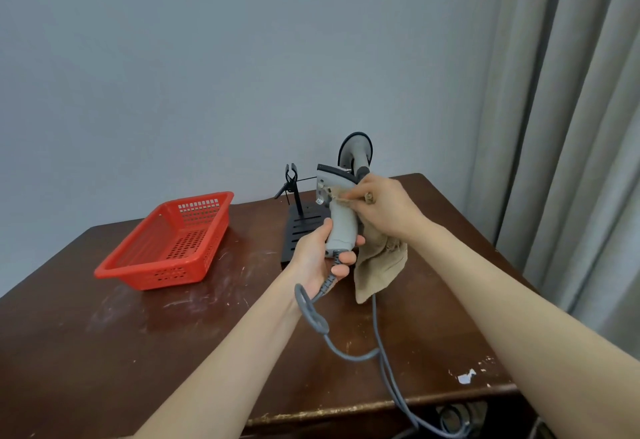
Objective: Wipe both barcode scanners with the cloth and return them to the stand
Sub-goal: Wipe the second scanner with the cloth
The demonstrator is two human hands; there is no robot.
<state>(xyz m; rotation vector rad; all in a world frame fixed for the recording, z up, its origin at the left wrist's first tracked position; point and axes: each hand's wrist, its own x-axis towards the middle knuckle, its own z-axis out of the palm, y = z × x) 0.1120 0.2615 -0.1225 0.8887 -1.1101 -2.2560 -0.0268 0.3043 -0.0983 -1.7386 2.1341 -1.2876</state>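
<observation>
1. Far left, a red basket (166, 241) is sitting on the dark wooden surface (104, 328), its perforated plastic walls catching the light; nothing visible inside it.
2. Moving in, the left hand (317, 258) is gripping the base of the grey scanner (337, 210), fingers (346, 258) curled tight around the smooth handle. That low hold is probably leaving the head and upper grip free for wiping.
3. The scanner's grey cable (346, 352) is looping under the wrist and trailing off the front edge.
4. Behind it, the black stand (301, 231) is waiting on the surface, slotted base flat, a thin post with a clip rising at its left.
5. The second scanner (356, 153) is sitting upright at the stand's right, just beyond the hands.
6. Now the right hand (388, 210) is pressing the tan cloth (377, 265) against the scanner just under its head, fingers pinching the fabric; the soft, coarse-woven remainder is hanging limp below.
7. Far right, pale curtains (571, 127) are hanging in long folds.
</observation>
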